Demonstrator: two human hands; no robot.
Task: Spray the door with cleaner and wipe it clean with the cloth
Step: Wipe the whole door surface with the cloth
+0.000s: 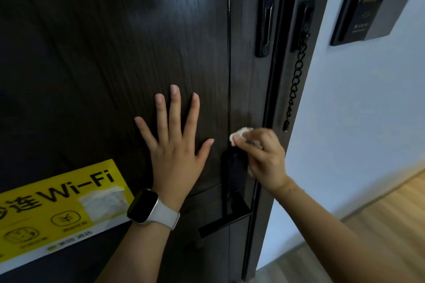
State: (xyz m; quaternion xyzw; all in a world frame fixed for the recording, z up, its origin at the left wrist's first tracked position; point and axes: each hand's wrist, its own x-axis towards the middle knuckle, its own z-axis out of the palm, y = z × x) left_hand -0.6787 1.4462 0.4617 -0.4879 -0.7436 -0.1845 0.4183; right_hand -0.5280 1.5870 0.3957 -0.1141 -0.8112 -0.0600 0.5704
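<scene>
A dark wood-grain door (115,53) fills most of the view, with a pale wall (356,110) to its right and a strip of wooden floor (391,213) below that. The right hand (264,156) has its fingers closed around a bunched white cloth (239,134), which shows just beyond the thumb and forefinger and is pressed to the door near its right edge. Directly below those fingers sits the black lock plate (232,179) with its lever handle (220,223); up and to their right a security chain (296,80) hangs from the frame. The left hand (177,145) lies flat on the panel, fingers spread wide and holding nothing, bracing the door a little to the left of the cloth. Below that wrist is a watch (149,208), and further left a yellow Wi-Fi sticker (57,209). The step in hand looks like wiping around the lock. To do it well, keep the cloth flat under the fingertips rather than balled, work along the grain in overlapping strokes, and follow the edges of the hardware where residue collects, with the left palm steadying the door. No spray bottle is in sight. Most of the cloth is hidden inside the fist, any wetness on the dark surface is hard to judge, and the sticker's small print and the wall-mounted card holder (368,14) are blurred.
</scene>
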